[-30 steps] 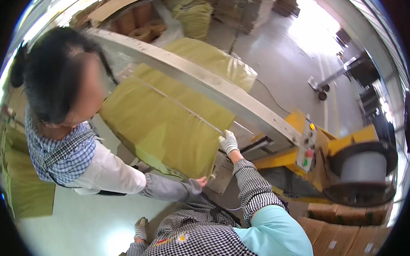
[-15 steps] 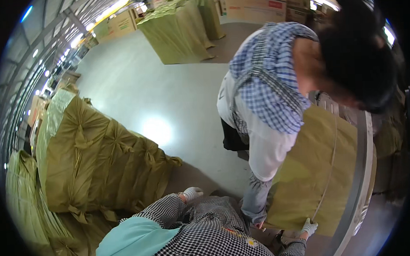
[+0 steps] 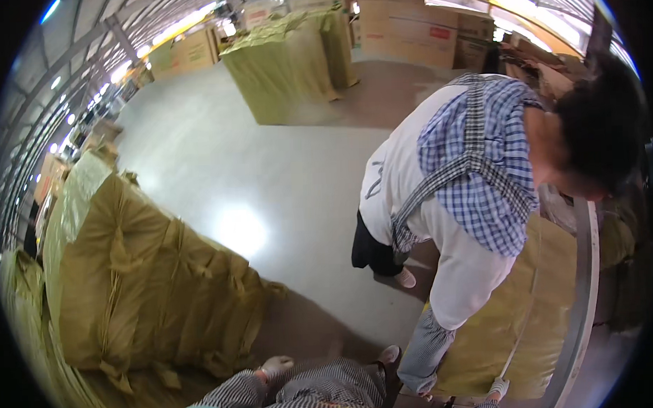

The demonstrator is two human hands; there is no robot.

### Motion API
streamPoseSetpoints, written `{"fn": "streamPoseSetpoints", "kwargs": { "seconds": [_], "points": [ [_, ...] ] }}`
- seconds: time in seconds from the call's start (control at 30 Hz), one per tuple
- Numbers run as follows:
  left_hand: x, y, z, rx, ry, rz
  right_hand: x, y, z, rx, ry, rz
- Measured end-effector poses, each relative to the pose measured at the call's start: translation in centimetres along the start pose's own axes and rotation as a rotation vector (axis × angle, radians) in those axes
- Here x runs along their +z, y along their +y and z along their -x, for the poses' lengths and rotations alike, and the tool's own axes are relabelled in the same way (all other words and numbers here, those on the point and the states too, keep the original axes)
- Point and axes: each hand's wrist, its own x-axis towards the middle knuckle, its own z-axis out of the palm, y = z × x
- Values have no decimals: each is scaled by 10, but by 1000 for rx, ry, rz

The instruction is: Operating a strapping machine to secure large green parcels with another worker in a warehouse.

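Observation:
My right hand (image 3: 499,389), in a pale knit glove, is at the near edge of a large yellow-brown wrapped bale (image 3: 482,346). Its fingers are closed around the lower end of a thin pale strap (image 3: 526,312) that runs up over the bale. Beside my lap, my left hand (image 3: 277,364), also gloved, is loosely curled with nothing visible in it. Bent over the bale from the left, a co-worker in a checked apron (image 3: 476,155) reaches down. The co-worker's hand (image 3: 426,395) is near the bale's close left corner, partly cut off by the lower edge.
A grey metal rail (image 3: 587,281) runs along the bale's right side. Stacked wrapped bales (image 3: 149,282) stand at left. Farther off are a yellow-green covered stack (image 3: 286,69) and cardboard boxes (image 3: 407,32). Grey floor (image 3: 195,144) lies between them.
The view has shifted, so the co-worker and bale sit farther right and lower. My left hand appears lower and farther left. My right hand stays at the strap's end.

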Motion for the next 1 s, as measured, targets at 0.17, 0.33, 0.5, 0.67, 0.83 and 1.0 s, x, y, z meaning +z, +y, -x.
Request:
{"fn": "streamPoseSetpoints", "kwargs": {
  "seconds": [0.17,0.33,0.5,0.67,0.83,1.0],
  "points": [
    [-10,-39,18,-60,-22,23,-1,27,3,29,-29,-287],
    [-14,-35,25,-283,32,642,-14,-46,79,-63,87,-199],
    [1,-52,-23,-10,23,360,-35,-161,150,-10,95,-105],
    [55,23,-75,167,-159,216,-9,-177,179,-405,-287,-307],
    [75,124,-95,125,-289,439,-54,-103,128,-531,440,-506],
    [105,190,-84,139,-355,357,-95,41,36,-64,548,-260]
  ]
}}
